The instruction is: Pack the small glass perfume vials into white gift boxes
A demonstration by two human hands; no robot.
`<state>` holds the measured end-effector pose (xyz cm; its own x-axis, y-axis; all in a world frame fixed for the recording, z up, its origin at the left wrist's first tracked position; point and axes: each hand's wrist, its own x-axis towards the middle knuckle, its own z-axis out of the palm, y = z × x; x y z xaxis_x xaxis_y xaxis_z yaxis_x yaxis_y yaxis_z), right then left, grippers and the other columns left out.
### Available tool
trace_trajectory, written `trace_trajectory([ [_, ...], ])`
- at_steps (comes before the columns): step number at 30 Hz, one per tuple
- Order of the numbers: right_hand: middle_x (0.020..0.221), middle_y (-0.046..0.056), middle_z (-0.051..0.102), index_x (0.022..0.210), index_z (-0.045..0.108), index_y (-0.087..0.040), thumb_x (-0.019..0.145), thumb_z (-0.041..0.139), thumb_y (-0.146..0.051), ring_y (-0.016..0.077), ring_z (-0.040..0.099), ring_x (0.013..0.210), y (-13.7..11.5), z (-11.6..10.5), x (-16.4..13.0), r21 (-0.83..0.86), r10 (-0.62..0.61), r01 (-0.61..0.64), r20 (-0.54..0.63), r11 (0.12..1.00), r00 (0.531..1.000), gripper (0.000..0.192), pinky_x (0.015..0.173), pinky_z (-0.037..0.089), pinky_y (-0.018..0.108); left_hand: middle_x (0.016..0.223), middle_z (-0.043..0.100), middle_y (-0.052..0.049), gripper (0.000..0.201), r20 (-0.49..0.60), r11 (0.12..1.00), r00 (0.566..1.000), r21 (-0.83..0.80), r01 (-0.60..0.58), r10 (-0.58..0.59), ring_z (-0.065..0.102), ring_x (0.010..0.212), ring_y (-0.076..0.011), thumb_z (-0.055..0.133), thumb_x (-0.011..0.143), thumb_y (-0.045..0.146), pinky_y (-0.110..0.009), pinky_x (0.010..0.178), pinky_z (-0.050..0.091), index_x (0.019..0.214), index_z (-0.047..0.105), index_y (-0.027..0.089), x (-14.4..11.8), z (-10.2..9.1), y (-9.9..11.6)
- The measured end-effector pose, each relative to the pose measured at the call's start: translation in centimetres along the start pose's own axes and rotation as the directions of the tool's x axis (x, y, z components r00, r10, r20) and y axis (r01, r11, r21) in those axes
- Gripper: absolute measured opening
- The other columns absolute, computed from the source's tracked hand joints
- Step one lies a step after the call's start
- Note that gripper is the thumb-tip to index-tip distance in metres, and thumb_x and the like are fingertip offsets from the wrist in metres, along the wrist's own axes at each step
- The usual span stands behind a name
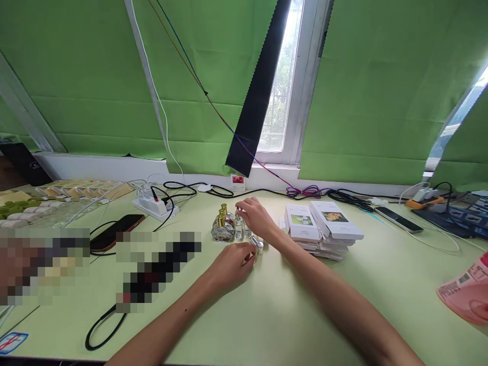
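Small glass perfume bottles stand together at mid-table. Those on the left are rounded, with gold tops; one gold-topped bottle [222, 231] is at the front. My right hand [254, 214] reaches across and pinches the top of a slim clear perfume bottle [239, 229] beside them. Nearer to me, my left hand [235, 260] rests on the table, its fingers closed at a small silver-capped bottle [256, 245] that leans over. Its fingertips are partly hidden. Just right of the bottles sits a stack of white boxes [305, 229] with flower pictures.
Back left, a white power strip [154, 203] has cables plugged in, near a dark phone [120, 231]. Another phone [398, 218] lies on the right. A pink packet [467, 290] is at the right edge. Black cables [346, 198] run along the wall. At far left are trays with wrapped items.
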<state>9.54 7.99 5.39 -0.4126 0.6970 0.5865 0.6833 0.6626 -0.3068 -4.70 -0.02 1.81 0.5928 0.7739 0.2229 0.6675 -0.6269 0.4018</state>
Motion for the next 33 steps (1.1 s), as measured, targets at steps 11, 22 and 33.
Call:
trace_trajectory([
  [11,0.102,0.01,0.069,0.108,0.07,-0.017,0.1,0.055,-0.015,0.0218,0.053,0.102,0.2,0.3,-0.2,-0.037,-0.002,0.004,0.057,0.999,0.998,0.016,0.084,0.045,0.031,0.077,0.065,-0.001,0.024,-0.002,1.0,1.0,0.007,0.008,-0.008,0.052,0.064,-0.0158,0.042,0.093,0.021,-0.029,0.059,0.027,0.081,0.062,0.021,-0.1,0.2,-0.1],
  [22,0.092,0.009,0.067,0.1,0.07,-0.015,0.099,0.054,-0.014,0.0216,0.051,0.096,0.2,0.0,-0.1,-0.063,-0.039,0.043,0.069,0.997,0.997,0.016,0.081,0.041,0.029,0.071,0.064,-0.001,0.022,-0.235,0.98,0.955,0.037,0.195,-0.182,0.055,0.062,-0.0173,0.043,0.097,0.03,-0.029,0.059,0.031,0.08,0.055,0.021,0.4,0.3,-1.1],
  [33,0.084,0.006,0.065,0.087,0.067,-0.017,0.094,0.055,-0.011,0.019,0.051,0.089,-1.1,-2.4,0.0,-0.089,-0.057,0.083,0.256,0.993,0.965,0.015,0.073,0.035,0.027,0.066,0.059,0.004,0.028,-0.358,0.922,0.855,-0.049,0.384,-0.375,0.061,0.06,-0.0225,0.048,0.095,0.042,-0.03,0.057,0.034,0.116,0.045,0.023,0.5,-0.2,-1.3],
])
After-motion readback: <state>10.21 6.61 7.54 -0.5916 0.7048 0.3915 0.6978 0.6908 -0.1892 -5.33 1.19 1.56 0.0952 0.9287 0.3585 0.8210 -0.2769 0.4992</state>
